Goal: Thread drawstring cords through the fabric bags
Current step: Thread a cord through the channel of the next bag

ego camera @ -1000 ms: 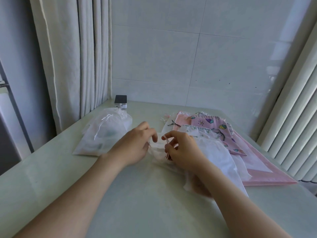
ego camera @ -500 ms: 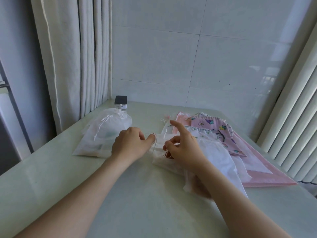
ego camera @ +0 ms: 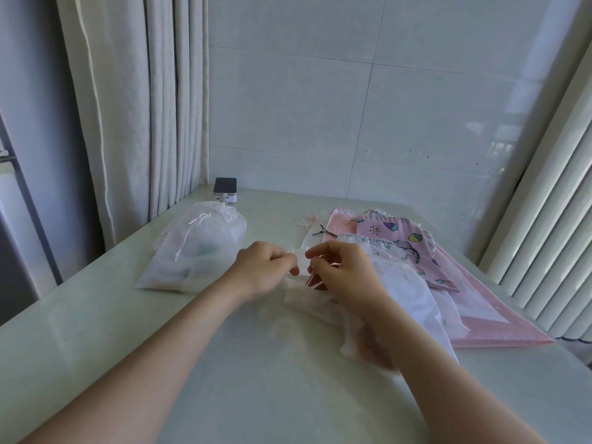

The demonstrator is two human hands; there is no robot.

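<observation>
Left hand: fingers curled, thumb and forefinger pinch the top edge of the small white bag; the forearm comes in from the lower left.
Right hand: fingers also curled, forefinger bent over the thumb, pinching the same edge from the other side; the two hands are almost touching.
Small white bag: thin, half transparent cloth, lying flat on the table under both hands, with its open end lifted a little between the fingertips.
Cord: a thin pale strand shows just below the right fingers, on the bag; I cannot tell where its ends go.
Pile of sheer bags: left of the hands, well apart from them; white drawstrings hang from the top one.
White cloth bags: stacked just right of the right hand, partly under the wrist.
Printed pink bag: behind that stack, with small fruit pictures, lying on a large pink sheet.
Black loop: a small dark tie on the table behind the hands.
Small device: dark top, white body, at the far left corner of the table beside the curtain.
Wall: pale glossy tiles.
</observation>
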